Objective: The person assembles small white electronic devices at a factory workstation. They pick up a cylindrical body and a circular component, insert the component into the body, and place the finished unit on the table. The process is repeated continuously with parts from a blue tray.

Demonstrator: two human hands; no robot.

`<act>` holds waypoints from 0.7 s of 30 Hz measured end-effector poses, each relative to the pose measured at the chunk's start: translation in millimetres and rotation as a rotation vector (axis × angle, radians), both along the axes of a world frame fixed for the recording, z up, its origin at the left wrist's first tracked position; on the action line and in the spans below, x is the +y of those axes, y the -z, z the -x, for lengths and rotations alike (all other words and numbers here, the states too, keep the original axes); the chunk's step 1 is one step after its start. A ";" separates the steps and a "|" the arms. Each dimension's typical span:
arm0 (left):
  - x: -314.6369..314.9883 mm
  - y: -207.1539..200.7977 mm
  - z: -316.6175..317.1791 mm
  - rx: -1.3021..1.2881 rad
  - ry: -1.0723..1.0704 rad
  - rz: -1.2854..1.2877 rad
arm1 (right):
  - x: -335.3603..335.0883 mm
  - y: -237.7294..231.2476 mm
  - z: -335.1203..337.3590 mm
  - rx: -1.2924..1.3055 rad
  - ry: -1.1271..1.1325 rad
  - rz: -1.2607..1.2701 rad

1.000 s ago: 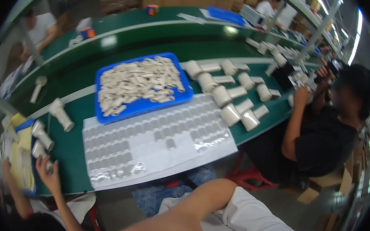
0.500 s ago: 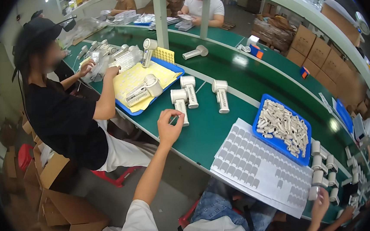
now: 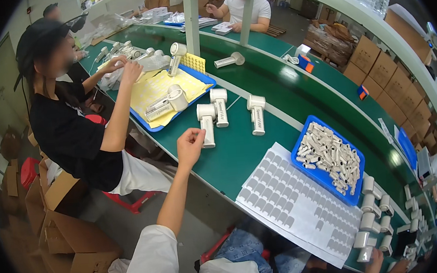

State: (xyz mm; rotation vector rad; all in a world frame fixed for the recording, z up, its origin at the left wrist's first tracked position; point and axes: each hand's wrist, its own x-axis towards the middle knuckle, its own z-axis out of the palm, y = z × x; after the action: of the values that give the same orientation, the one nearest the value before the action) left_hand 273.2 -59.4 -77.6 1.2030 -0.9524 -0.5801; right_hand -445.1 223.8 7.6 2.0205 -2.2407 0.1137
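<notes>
My left hand (image 3: 191,148) reaches over the green table, thumb and fingertips pinched beside the handle of a white handheld fan (image 3: 207,132). Whatever the pinch holds, if anything, is too small to make out. Two more fans, one just behind (image 3: 219,108) and one farther right (image 3: 257,115), lie close by. At the lower right, my right hand (image 3: 375,265), partly cut off by the rim, closes around a fan (image 3: 365,254) at the near end of a row of fans (image 3: 367,222). Between my hands lies a white sheet with grey labels (image 3: 290,202).
A blue tray (image 3: 296,157) of small pale parts borders the sheet. Left, another blue tray (image 3: 152,128) carries yellow sheets and fans, where a person in a black shirt (image 3: 77,132) works. Another person's hand (image 3: 397,267) is near my right hand. Cardboard boxes (image 3: 78,250) stand lower left.
My left hand has drawn slightly left, away from the near fan's handle. My right hand is lower, at the near end of the fan row. The whole view has shifted a little.
</notes>
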 end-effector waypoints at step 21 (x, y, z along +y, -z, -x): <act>-5.7 -68.1 222.4 -0.542 0.655 0.059 | -139.4 -31.0 -198.2 -1.023 -0.394 -0.256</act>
State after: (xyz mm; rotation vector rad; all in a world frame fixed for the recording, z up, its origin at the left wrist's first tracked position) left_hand 50.8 -65.1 -9.5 0.9973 -1.8446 -0.7422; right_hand -246.8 84.4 38.7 2.9815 -2.3077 1.1934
